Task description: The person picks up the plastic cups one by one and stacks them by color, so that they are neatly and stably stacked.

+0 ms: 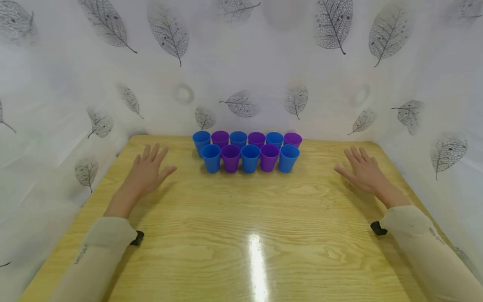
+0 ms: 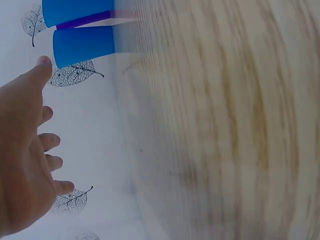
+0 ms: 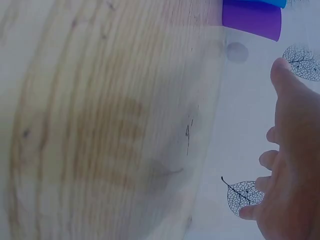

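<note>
Hand state: I read the left hand [image 1: 149, 170] as flat, fingers extended, thumb spread, holding nothing. The right hand [image 1: 364, 172] matches it. Both appear raised above the table [image 1: 226, 209], well apart from the cups.

Cup position: eleven cups stand upright at the far middle of the table, blue and purple alternating, in a near row [image 1: 250, 161] of five and a far row [image 1: 238, 139] of six. The near row partly hides the far one.

Risks, as I judge them:
1. Toppling. The cups taper towards the base and look light. A fingertip catching a rim could tip one into its neighbours.
2. Unintended contact. The rows sit close together; I cannot confirm gaps. Fingers entering between cups could push adjacent ones.
3. Blocked reach. To get at the far row, a hand must pass over or around the near row; a low sleeve [image 1: 109, 235] could drag a cup.
4. Limited clearance. The patterned sheet [image 1: 264, 75] rises just behind the far row; knuckles could brush it.
</note>
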Demonstrator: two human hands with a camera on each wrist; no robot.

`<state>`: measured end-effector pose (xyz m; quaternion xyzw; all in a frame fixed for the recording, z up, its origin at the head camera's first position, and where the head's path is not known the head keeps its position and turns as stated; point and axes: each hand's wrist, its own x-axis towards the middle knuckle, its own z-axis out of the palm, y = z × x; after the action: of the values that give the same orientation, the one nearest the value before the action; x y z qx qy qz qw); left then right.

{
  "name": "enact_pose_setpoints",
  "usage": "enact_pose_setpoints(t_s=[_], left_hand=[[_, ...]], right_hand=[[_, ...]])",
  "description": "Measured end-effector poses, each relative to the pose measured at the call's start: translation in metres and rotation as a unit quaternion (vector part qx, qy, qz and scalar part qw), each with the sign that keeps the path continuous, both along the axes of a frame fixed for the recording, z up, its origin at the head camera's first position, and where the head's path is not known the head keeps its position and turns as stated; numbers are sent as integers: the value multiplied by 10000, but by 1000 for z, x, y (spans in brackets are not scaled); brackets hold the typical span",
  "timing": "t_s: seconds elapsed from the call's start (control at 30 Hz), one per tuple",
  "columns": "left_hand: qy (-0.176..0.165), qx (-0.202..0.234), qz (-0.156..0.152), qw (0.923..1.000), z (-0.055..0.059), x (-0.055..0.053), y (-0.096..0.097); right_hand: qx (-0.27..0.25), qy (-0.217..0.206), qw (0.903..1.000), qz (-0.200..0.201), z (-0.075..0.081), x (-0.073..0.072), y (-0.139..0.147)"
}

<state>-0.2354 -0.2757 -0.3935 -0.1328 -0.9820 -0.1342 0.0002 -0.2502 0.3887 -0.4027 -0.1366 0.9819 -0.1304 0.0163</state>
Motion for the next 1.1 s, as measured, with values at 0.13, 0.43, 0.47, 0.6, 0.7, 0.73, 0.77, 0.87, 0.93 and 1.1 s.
enact_pose_setpoints(t_s=[0.13,0.43,0.47,0.6,0.7,0.73,0.77,0.87,0.93,1.1], left_hand=[[194,177,-57,9996,-2,-1,5],[188,1029,-84,9945,-5,2,17],[186,1125,-78,9934,-5,2,18],[242,1560,-93,9874,-7,3,23],[318,1899,-112,9812,-9,3,27],[363,2002,-121,9790,-10,2,29],[385,2120,-135,9764,-10,3,31],[423,2513,-150,9669,-11,3,38],[421,2746,-136,9605,-12,2,43],[410,3180,-27,9472,-16,-1,53]], right_hand=[[-157,121,9998,98,-1,1,-4],[-787,-45,9969,45,1,9,-17],[-817,-14,9966,55,1,9,-19],[-957,36,9954,40,3,11,-28],[-1116,89,9937,46,4,12,-35],[-1190,126,9928,63,4,13,-37],[-1265,190,9917,84,3,14,-39],[-1510,463,9873,145,0,14,-44],[-1677,636,9836,174,-3,14,-47],[-2003,797,9763,183,-7,11,-56]])
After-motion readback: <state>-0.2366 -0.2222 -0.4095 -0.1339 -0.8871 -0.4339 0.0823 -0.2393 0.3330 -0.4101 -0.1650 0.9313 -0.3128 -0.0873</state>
